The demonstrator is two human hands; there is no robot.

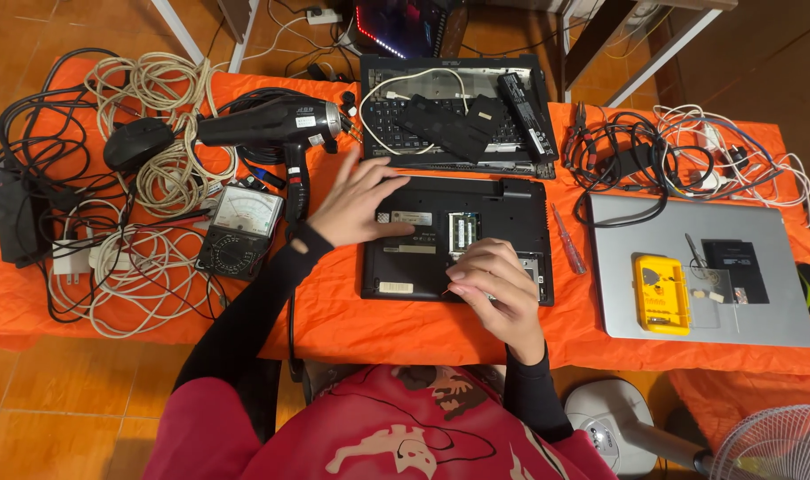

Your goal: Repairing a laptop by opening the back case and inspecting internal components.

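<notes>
A black laptop (502, 218) lies upside down on the orange-covered table (334, 311), its memory bay open. My left hand (356, 203) rests flat on its left part, fingers spread. My right hand (498, 289) hovers over the lower right of the laptop with fingers curled, seeming to pinch something small; what it is I cannot tell. A red-handled screwdriver (567, 240) lies just right of the laptop.
Behind is a dismantled laptop (458, 116) with loose black parts. Left: a black heat gun (271, 124), an analog multimeter (240, 231), tangled cables (147, 116). Right: a silver laptop (698, 267) bearing a yellow screwdriver-bit case (661, 293), more cables (689, 151). A fan (769, 444) stands below.
</notes>
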